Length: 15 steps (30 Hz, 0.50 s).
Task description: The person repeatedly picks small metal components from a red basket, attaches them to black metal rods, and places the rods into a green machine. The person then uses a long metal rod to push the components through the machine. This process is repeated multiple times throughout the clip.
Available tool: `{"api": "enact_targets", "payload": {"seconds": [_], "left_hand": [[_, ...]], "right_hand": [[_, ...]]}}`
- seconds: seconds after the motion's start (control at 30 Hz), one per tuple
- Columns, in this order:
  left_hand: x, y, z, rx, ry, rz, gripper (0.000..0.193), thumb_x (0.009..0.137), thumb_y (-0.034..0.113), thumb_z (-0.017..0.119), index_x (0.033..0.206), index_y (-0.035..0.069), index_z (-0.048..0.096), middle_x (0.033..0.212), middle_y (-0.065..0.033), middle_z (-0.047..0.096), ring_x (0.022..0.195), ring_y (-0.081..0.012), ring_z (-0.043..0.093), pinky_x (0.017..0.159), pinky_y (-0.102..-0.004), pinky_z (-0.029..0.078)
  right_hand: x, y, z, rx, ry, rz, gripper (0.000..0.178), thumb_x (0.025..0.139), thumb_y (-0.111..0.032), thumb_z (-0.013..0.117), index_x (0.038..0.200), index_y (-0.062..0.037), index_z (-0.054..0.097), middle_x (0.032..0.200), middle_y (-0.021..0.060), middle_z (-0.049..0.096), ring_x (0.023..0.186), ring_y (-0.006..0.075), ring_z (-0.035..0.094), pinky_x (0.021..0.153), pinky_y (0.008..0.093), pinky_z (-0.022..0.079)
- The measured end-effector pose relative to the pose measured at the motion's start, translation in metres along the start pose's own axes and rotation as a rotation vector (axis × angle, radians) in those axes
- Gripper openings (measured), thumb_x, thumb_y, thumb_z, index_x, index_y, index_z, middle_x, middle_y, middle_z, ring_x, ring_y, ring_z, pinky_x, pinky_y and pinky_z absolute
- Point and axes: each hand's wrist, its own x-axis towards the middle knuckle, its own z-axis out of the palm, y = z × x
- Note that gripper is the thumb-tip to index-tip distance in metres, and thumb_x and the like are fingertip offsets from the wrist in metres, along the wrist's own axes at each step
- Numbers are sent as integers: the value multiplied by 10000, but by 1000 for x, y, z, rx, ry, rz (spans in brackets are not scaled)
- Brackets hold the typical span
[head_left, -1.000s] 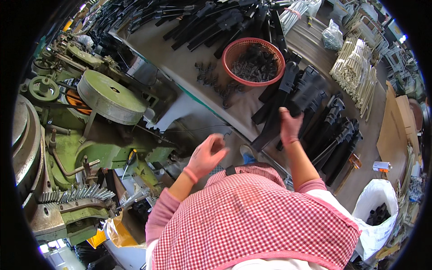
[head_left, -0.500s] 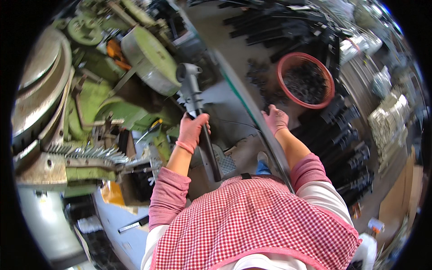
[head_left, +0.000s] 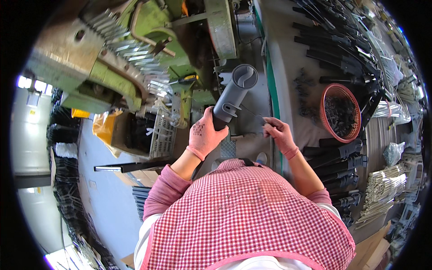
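My left hand [head_left: 203,136], in a pink glove, is wrapped round a tube fitting [head_left: 232,97], a grey plastic sleeve with a small curved lug on its side and an open round end tilted up and away. Its dark lower part disappears into the glove. My right hand [head_left: 282,137], also in a pink glove, is near the edge of the bench with thumb and fingers pinched together. Something small and dark shows at its fingertips, too small to name. The two hands are apart, and the right one does not touch the fitting.
On the right, a red plastic basket [head_left: 323,112] holds many small black parts, with loose ones [head_left: 306,90] beside it. Black tubes [head_left: 330,153] lie in rows around it. At left stands a green machine [head_left: 153,22]; a yellow-handled screwdriver [head_left: 186,79] and a crate [head_left: 163,132] are near it.
My view has turned, so the machine and basket sit differently. The fitting's open end now faces up toward me. My right hand has come off the bench area by the loose parts and closed into a pinch.
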Motion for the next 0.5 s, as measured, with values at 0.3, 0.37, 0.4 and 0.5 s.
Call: {"api": "enact_targets", "payload": {"seconds": [0.3,0.37,0.4,0.5], "left_hand": [[-41,-33,-32,-114,-2,-75,649,743,280,756,1218,-16,426,872,-243,668,814,-423,668,696,-467,537],[-48,-42,-38,-153,-8,-98,657,742,279,757,1210,-35,421,869,-255,663,814,-431,664,698,-472,533],[-53,-47,-41,-149,-10,-98,669,738,270,752,1211,-52,405,866,-267,658,813,-444,656,697,-481,526],[-63,-60,-46,-167,-25,-159,666,735,258,746,1203,-55,391,865,-273,655,814,-453,652,698,-491,521]], "right_hand": [[9,-46,156,107,-7,43,201,922,-136,675,1062,1,631,848,30,632,759,114,600,702,269,510],[13,-40,168,147,33,201,171,909,-132,693,1026,-20,638,839,18,629,754,120,602,688,273,515],[17,-36,174,196,19,247,113,907,-127,698,972,-53,644,830,7,630,738,115,594,656,254,498],[33,-23,191,294,-46,329,126,882,-146,738,854,-84,632,772,-7,610,701,98,590,627,238,482]]}}
